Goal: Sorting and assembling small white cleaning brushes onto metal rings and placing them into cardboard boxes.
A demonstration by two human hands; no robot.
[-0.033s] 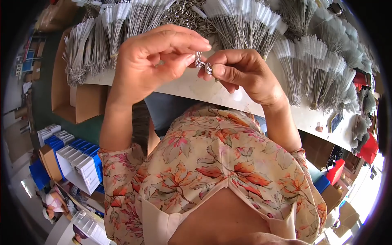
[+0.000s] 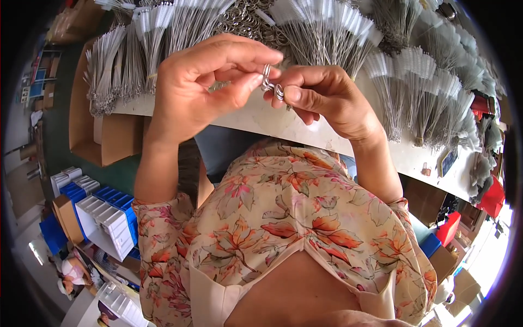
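Observation:
Over the table's near edge, both my hands meet around small shiny metal rings. My left hand (image 2: 210, 82) has its thumb and fingers curved about a silver ring (image 2: 266, 72), which stands upright at the fingertips. Just to the right, my right hand (image 2: 329, 101) pinches a small cluster of metal rings (image 2: 279, 92) between thumb and forefinger. The two sets of rings touch or lie very close; whether they are linked I cannot tell. A heap of similar loose metal rings (image 2: 248, 24) lies on the table beyond my hands.
Bundles of thin wire-handled brushes with white bristles (image 2: 327, 32) stand beyond and to the right; more wire brushes (image 2: 111, 68) lie left. An open cardboard box (image 2: 117, 141) sits beneath the left side of the white table (image 2: 256, 121). Blue and white bins (image 2: 103, 218) stand at lower left.
The ring at my left fingertips has tipped more upright, and my left hand has shifted very slightly. My right hand stays in place with its rings.

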